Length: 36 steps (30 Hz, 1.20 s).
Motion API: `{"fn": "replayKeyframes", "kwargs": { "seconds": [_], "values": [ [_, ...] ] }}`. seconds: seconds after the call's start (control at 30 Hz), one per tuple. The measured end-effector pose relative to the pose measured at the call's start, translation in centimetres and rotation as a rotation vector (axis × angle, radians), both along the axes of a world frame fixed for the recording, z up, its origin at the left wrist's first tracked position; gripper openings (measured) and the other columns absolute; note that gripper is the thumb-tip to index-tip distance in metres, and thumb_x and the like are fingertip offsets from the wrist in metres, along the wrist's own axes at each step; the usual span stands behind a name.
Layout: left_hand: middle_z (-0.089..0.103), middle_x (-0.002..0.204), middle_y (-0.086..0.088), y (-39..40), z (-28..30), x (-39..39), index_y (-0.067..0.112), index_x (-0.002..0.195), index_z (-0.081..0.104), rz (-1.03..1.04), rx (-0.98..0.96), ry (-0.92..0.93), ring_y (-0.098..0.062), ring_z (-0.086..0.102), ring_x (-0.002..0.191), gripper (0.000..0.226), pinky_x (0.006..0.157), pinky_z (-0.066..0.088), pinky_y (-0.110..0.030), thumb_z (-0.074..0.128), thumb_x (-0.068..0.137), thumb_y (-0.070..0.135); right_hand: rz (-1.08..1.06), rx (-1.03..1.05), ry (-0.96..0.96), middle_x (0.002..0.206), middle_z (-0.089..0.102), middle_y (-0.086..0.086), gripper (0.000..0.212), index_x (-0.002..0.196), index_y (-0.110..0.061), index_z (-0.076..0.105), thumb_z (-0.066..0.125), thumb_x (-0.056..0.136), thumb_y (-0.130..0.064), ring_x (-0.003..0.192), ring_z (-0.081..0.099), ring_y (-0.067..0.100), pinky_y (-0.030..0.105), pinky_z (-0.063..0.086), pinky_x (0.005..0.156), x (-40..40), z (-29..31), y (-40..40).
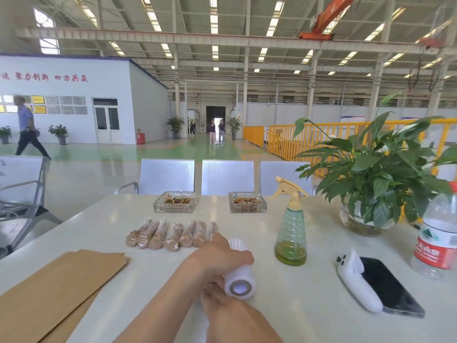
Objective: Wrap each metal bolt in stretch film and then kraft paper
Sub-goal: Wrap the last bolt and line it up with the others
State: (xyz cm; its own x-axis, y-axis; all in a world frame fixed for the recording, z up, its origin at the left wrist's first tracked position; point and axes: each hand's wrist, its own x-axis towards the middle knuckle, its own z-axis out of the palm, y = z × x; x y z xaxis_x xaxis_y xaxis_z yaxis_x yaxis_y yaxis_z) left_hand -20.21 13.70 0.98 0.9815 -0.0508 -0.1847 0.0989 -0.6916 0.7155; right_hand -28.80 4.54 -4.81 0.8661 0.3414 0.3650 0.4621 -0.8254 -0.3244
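From the head view, a white table (309, 305) fills the lower half of the frame. At centre bottom the left hand (220, 256) lies over a white roll of stretch film (241, 280), its fingers curled round the roll's upper side. The roll lies on its side with its open core facing the camera. The right hand (217, 297) comes up from the bottom edge just below and left of the roll, touching its near end. Its fingers look curled, but I cannot tell whether they hold anything.

Just above the hands, a row of wrapped bolts (170, 235) lies side by side on the table, brown under shiny film. The rightmost one is partly hidden by the left hand. Sheets of kraft paper (54, 293) lie flat at lower left, well apart from the roll.

Farther back stand two glass ashtrays (175, 205). To the right of centre stands a green spray bottle (291, 233). A potted plant (371, 184) in a glass bowl and a water bottle (436, 241) sit at the right edge. A white controller (356, 280) lies against a dark phone (390, 288) at lower right.
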Motion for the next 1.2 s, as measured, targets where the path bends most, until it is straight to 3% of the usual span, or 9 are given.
{"fn": "replayKeyframes", "kwargs": {
  "seconds": [0.07,0.13,0.3,0.43,0.53,0.7,0.87,1.03,1.2],
  "values": [
    [0.073,0.075,0.0,-0.3,-0.1,0.0,0.008,0.117,0.052,0.009,-0.056,0.019,-0.014,0.07,0.055,0.064,0.043,0.045,-0.018,0.074,0.073,0.049,-0.079,0.109,0.098,0.116,0.062,0.002,0.03,0.13,-0.035,0.056,0.042,0.104,-0.041,0.107,0.061,0.027,0.031,0.045,0.086,-1.1,-0.3,-2.2],
    [0.071,0.06,0.002,-0.5,0.0,-0.4,0.009,0.107,0.051,0.007,-0.067,0.025,-0.015,0.069,0.047,0.053,0.04,0.046,-0.019,0.073,0.076,0.046,-0.372,0.222,-0.004,0.098,0.067,-0.011,0.022,0.112,-0.038,0.055,0.045,0.096,-0.05,0.095,0.064,0.017,0.03,0.048,0.081,-0.3,2.0,-4.6],
    [0.07,0.09,-0.009,-0.8,-0.1,-0.6,0.007,0.105,0.06,0.004,0.085,-0.056,-0.02,0.069,0.063,0.046,0.052,0.048,-0.022,0.047,0.101,0.052,-0.327,0.508,0.244,0.119,0.065,-0.013,0.039,0.138,-0.047,0.046,0.051,0.099,-0.053,0.108,0.063,0.008,0.03,0.047,0.097,3.0,0.7,-6.6],
    [0.065,0.079,-0.01,-0.8,-0.1,-1.0,0.009,0.108,0.055,0.009,-0.043,0.003,-0.018,0.068,0.052,0.024,0.047,0.054,-0.025,0.041,0.108,0.029,-0.211,0.621,0.437,0.096,0.075,-0.008,0.042,0.14,-0.047,0.044,0.053,0.098,-0.05,0.074,0.072,-0.002,0.011,0.048,0.063,4.9,0.3,-5.5],
    [0.071,0.09,-0.009,0.2,0.2,-0.7,0.002,0.124,0.061,-0.017,0.044,-0.039,-0.021,0.073,0.066,0.03,0.06,0.06,-0.026,0.047,0.105,0.02,-0.269,0.675,0.445,0.109,0.07,-0.01,0.052,0.143,-0.05,0.039,0.054,0.094,-0.052,0.084,0.07,0.005,0.023,0.055,0.07,5.3,0.7,-5.4],
    [0.071,0.107,0.005,3.0,-0.7,-1.5,0.027,0.111,0.076,-0.255,0.436,-0.232,-0.01,0.066,0.093,0.037,0.071,0.048,-0.01,0.057,0.088,0.006,-0.333,0.687,0.443,0.065,0.071,-0.013,0.053,0.142,-0.048,0.043,0.056,0.09,-0.048,0.06,0.066,-0.004,0.022,0.047,0.057,5.0,0.9,-6.3],
    [0.066,0.089,0.004,3.6,-1.8,-2.1,0.024,0.109,0.078,-0.371,0.473,-0.311,-0.009,0.061,0.079,0.035,0.07,0.045,-0.01,0.057,0.086,0.008,-0.491,0.3,0.334,0.137,0.057,-0.004,0.057,0.148,-0.051,0.031,0.044,0.093,-0.056,0.119,0.059,0.022,0.035,0.045,0.094,4.7,1.0,-7.3],
    [0.053,0.102,0.007,5.4,-2.5,-2.3,0.039,0.122,0.065,-0.455,0.617,-0.303,-0.019,0.054,0.107,0.034,0.099,0.046,-0.032,0.055,0.092,0.025,-0.472,0.006,0.081,0.143,0.034,-0.003,0.049,0.146,-0.05,0.022,0.037,0.099,-0.053,0.122,0.053,0.023,0.035,0.044,0.082,4.1,-0.1,-7.1],
    [0.053,0.114,0.009,5.9,-4.0,-1.9,0.033,0.121,0.055,-0.456,0.598,-0.357,-0.016,0.055,0.114,0.034,0.095,0.046,-0.031,0.047,0.091,0.019,-0.323,-0.062,-0.009,0.161,0.007,-0.014,0.049,0.144,-0.054,0.015,0.038,0.1,-0.055,0.134,0.042,0.019,0.034,0.048,0.089,4.0,-1.4,-7.2]
  ]
}}
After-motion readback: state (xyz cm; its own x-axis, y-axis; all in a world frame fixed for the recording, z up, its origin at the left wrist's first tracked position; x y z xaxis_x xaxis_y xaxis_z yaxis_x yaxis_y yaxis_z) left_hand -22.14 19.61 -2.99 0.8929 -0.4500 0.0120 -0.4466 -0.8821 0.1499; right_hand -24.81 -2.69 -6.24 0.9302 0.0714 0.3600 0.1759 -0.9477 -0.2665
